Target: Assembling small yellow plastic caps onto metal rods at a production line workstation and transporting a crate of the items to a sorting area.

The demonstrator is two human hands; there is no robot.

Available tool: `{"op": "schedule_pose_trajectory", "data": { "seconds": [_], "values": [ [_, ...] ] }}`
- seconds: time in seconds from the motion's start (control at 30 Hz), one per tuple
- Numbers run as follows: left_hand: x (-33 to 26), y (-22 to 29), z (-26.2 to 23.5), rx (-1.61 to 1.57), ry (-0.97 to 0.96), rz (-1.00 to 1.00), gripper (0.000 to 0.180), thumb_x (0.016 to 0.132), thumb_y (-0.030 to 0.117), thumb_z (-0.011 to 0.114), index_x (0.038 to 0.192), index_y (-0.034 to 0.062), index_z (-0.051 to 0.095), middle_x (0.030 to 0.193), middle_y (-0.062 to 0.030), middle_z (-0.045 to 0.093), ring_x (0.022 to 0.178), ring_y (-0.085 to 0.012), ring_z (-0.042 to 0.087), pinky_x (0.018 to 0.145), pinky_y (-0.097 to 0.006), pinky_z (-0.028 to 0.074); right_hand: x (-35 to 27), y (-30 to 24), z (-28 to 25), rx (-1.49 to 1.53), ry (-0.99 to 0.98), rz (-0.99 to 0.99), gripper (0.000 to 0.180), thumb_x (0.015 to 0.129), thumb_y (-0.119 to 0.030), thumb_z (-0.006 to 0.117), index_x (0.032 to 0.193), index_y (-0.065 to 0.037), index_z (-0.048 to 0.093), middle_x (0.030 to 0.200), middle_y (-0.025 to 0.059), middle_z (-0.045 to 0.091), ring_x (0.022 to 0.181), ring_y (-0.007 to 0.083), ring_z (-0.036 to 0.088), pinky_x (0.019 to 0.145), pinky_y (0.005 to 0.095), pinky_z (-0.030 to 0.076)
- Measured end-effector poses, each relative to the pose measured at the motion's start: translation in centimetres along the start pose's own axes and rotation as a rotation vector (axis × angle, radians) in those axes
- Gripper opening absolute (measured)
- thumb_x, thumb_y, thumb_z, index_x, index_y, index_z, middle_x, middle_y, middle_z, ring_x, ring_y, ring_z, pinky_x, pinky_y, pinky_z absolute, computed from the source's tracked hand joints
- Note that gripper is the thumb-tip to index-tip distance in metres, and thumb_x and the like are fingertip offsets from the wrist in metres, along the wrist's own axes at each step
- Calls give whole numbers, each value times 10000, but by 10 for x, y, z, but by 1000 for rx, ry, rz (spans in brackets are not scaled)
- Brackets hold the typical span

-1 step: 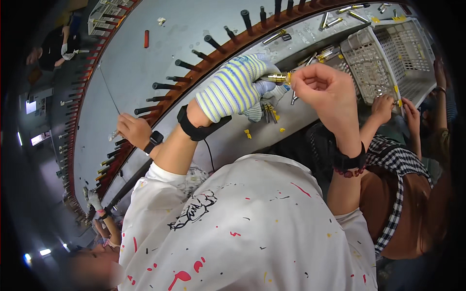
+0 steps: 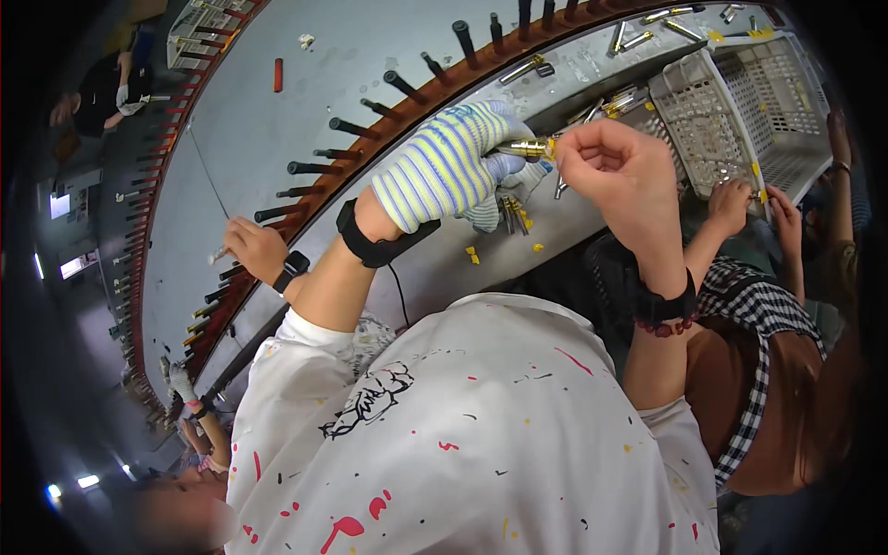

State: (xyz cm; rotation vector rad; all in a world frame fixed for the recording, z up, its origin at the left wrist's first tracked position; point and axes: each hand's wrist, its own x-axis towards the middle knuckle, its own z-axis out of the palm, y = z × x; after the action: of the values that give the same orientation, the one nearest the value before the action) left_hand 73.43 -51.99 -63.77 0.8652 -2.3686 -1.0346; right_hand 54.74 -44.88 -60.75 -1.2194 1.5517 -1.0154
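My left hand (image 2: pixel 449 166), in a blue, yellow and white striped glove, is closed around a shiny gold-and-silver metal tube (image 2: pixel 527 148). Its gold end points right, toward my bare right hand (image 2: pixel 615 166). The right thumb and fingertips are pinched together at that end, against a small yellow piece (image 2: pixel 553 146) that looks like tape. How firmly they grip it is partly hidden by the fingers. Beneath the left hand lies a pale cloth or second glove (image 2: pixel 531 179). Several small metal tubes with yellow bits (image 2: pixel 513 216) rest on the bench (image 2: pixel 444 291) just below.
A curved brown rail with upright black pegs (image 2: pixel 404 85) runs beyond my left hand. At right stands a white perforated crate (image 2: pixel 698 111), with loose metal tubes (image 2: pixel 615 104) beside it. A co-worker's hands (image 2: pixel 731 205) are at the crate; another person's hand (image 2: pixel 257 248) reaches near the rail at left.
The black pegs along the rail have shifted slightly up and left. My hands and the tube stay almost in place.
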Motion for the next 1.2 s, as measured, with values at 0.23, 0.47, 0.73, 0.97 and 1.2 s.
{"op": "schedule_pose_trajectory", "data": {
  "seconds": [0.23, 0.47, 0.73, 0.97, 1.2],
  "values": [
    [10, -5, 11, -514, -61, -149, 253, 757, 65, 637, 1000, -3, 627, 816, -63, 623, 738, -153, 594, 699, -297, 469, 10, 35, -5, 928, -299, 259, 119, 858, -123, 540, 855, -7, 570, 735, 16, 562, 642, 79, 511, 635, 221, 436],
    [69, -31, 37, -954, 665, -86, 111, 841, 38, 502, 945, 9, 528, 1019, -94, 574, 830, -144, 539, 740, -261, 446, 18, 89, -20, 1322, 97, 410, 104, 875, -126, 492, 879, -25, 516, 795, 67, 564, 675, 151, 525, 703, 285, 462],
    [124, -111, 53, -387, 987, -71, 160, 883, -26, 458, 1025, 16, 517, 1011, -84, 612, 912, -133, 551, 848, -265, 424, 12, 117, -16, 857, 139, 384, 88, 851, -71, 453, 861, -13, 519, 732, 49, 548, 636, 118, 537, 625, 229, 450],
    [94, -139, 54, 67, 1118, -271, 98, 839, 34, 529, 918, -14, 564, 828, -159, 642, 743, -319, 601, 721, -370, 457, 0, 155, -28, 509, 295, 539, 75, 837, -82, 489, 833, -19, 530, 700, 22, 550, 596, 100, 539, 570, 204, 430],
    [32, -226, 75, -22, 1084, -458, 244, 842, 51, 523, 1072, -28, 544, 948, -214, 627, 844, -328, 595, 765, -346, 451, -32, 204, -26, 98, 277, 492, 36, 769, 20, 551, 794, -5, 548, 713, 26, 584, 608, 82, 548, 573, 198, 433]
  ]
}}
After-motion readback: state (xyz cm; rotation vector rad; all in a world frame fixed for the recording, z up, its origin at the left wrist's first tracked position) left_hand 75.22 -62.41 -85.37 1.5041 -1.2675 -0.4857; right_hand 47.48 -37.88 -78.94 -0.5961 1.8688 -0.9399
